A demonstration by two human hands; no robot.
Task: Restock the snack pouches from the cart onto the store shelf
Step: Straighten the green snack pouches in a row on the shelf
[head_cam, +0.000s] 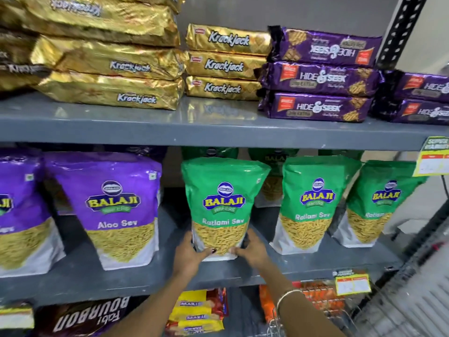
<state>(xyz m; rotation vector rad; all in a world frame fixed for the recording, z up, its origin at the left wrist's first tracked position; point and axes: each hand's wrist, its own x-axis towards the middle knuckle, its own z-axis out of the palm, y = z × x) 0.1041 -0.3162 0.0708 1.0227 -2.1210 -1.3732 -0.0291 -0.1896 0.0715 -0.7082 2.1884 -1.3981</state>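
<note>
A green Ratlami Sev pouch stands upright on the grey middle shelf. My left hand grips its lower left corner. My right hand grips its lower right corner, and a thin bangle sits on that wrist. Two more green Ratlami Sev pouches stand to the right, with others half hidden behind. A purple Aloo Sev pouch stands to the left. A wire cart shows at the bottom right, mostly out of frame.
The upper shelf carries gold Krackjack packs and purple Hide & Seek packs. Yellow price tags hang on the shelf edges. Below lie Bourbon and other biscuit packs. A black perforated upright bounds the right.
</note>
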